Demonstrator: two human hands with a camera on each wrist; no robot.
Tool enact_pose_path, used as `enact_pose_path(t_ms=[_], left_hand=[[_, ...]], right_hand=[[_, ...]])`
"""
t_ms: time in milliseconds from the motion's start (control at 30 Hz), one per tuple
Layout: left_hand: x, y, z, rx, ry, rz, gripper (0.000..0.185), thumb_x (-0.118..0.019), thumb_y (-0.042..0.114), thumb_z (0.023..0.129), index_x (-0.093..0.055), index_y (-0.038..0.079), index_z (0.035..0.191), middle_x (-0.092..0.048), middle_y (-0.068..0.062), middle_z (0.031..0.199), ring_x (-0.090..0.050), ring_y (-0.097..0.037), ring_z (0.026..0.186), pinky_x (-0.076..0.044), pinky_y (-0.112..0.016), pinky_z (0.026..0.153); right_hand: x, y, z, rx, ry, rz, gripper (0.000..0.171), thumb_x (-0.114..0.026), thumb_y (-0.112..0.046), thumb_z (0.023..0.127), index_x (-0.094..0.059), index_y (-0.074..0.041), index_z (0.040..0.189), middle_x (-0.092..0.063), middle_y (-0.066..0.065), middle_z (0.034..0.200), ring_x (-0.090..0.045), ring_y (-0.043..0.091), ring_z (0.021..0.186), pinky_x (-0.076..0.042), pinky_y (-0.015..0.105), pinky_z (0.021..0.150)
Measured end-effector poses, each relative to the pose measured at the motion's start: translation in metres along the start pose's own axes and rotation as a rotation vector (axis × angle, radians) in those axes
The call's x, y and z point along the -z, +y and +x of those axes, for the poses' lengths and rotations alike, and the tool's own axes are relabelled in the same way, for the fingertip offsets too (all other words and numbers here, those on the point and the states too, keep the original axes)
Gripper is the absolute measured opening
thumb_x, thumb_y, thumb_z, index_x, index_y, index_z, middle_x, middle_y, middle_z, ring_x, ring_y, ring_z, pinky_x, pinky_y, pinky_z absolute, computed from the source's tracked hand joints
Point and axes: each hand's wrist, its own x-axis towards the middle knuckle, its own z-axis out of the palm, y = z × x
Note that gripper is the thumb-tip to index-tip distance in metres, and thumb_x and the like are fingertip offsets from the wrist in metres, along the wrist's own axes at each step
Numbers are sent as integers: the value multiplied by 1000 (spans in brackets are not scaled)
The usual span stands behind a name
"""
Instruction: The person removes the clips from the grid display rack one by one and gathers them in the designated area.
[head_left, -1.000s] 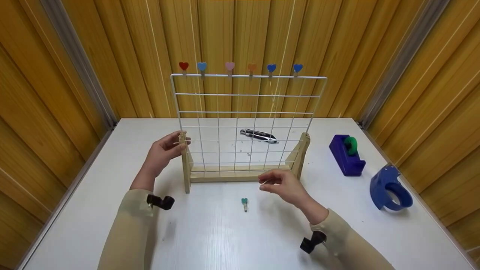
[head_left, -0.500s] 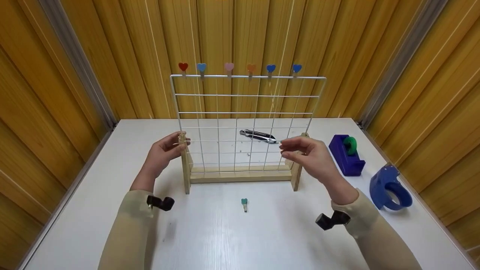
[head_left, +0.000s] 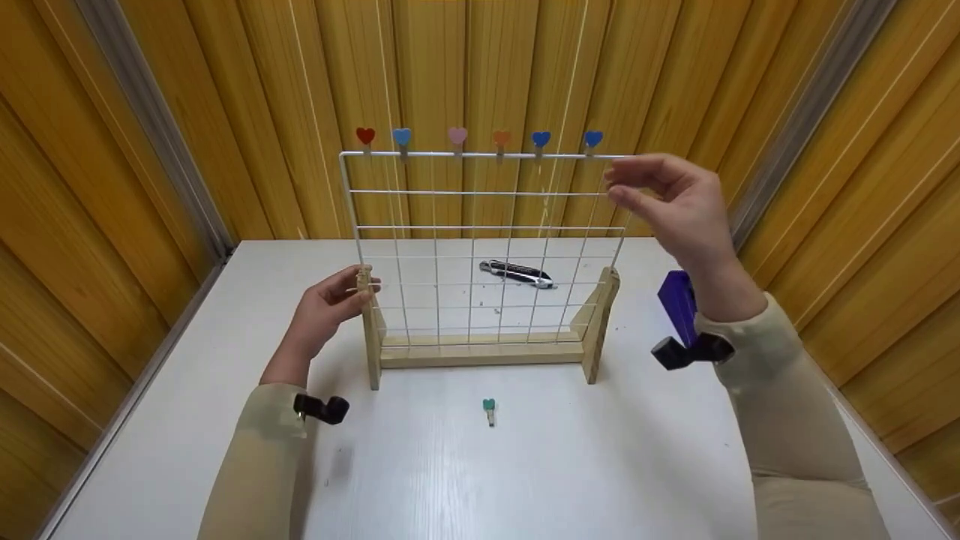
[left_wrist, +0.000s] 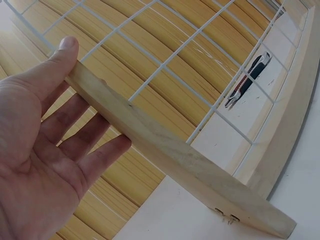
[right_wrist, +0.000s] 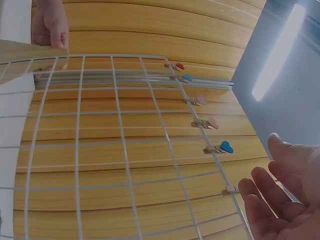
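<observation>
A white wire grid [head_left: 480, 225] stands upright in a wooden base [head_left: 480, 349] on the white table [head_left: 187, 420]. Several heart-topped clips [head_left: 457, 136] sit along its top wire. My left hand [head_left: 360, 289] holds the top of the stand's left post [left_wrist: 170, 155], thumb in front and fingers behind. My right hand [head_left: 619, 187] is raised at the grid's top right corner, just right of the last blue heart clip [head_left: 593, 139]; its fingers are loosely spread and hold nothing [right_wrist: 280, 200]. A teal clip [head_left: 489, 406] lies on the table in front of the stand.
A utility knife [head_left: 517, 273] lies on the table behind the grid. A purple tape dispenser [head_left: 677, 300] stands at the right, partly hidden by my right arm. Wooden panel walls close in the table on three sides.
My right hand has risen from low in front of the stand, past its right post, up to the grid's top right corner. The left hand has stayed on the left post.
</observation>
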Motion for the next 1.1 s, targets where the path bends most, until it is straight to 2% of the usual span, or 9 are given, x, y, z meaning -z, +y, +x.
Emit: enact_pose_path(t_ms=[100, 200, 300, 433, 533, 733, 1100], left_hand=[[0, -1, 0, -1, -3, 1, 61, -71, 33, 98, -50, 18, 153, -65, -12, 143, -64, -21, 130, -56, -32, 104], [0, 0, -1, -2, 1, -1, 61, -72, 33, 97, -51, 19, 153, -65, -12, 142, -65, -21, 129, -56, -32, 104], [0, 1, -1, 0, -1, -8, 60, -72, 33, 97, -52, 19, 152, -65, -12, 142, -65, -22, 130, -56, -30, 104], [0, 0, 0, 7, -3, -23, 58, -73, 32, 97, -54, 20, 150, -65, -12, 142, -64, -24, 131, -57, -29, 103], [0, 0, 1, 5, -7, -21, 57, -72, 31, 98, -53, 19, 151, -64, -13, 143, -63, -26, 132, -56, -30, 104], [0, -1, 1, 6, -10, -20, 58, -72, 32, 98, -52, 21, 152, -65, -11, 143, -63, -24, 132, -55, -31, 105], [-1, -1, -1, -14, 7, -14, 58, -70, 29, 99, -51, 18, 152, -63, -16, 144, -61, -28, 133, -55, -32, 106]], right_hand=[[5, -5, 20, 42, 25, -35, 28, -78, -2, 89, -73, 6, 116, -78, -4, 103, -72, 14, 98, -60, 19, 86], [9, -6, 38, 44, 6, -104, 29, -79, -7, 90, -74, 0, 118, -77, -6, 108, -70, 13, 104, -57, 18, 92], [12, -2, 53, 15, -52, -147, 30, -78, -11, 91, -74, -5, 121, -77, -6, 113, -69, 9, 107, -54, 18, 97], [11, 3, 68, -58, -128, -185, 30, -77, -14, 93, -73, -7, 122, -77, -8, 113, -70, 6, 104, -55, 14, 92], [8, 7, 72, -121, -153, -212, 27, -76, -17, 94, -75, -6, 119, -77, -12, 105, -71, 5, 96, -56, 12, 85], [3, 9, 75, -180, -134, -204, 16, -78, -17, 93, -79, -8, 107, -78, -14, 91, -71, 5, 87, -56, 15, 82], [-4, 8, 77, -117, -54, -143, 2, -81, -13, 89, -82, -10, 90, -79, -10, 84, -71, 5, 78, -56, 14, 75]])
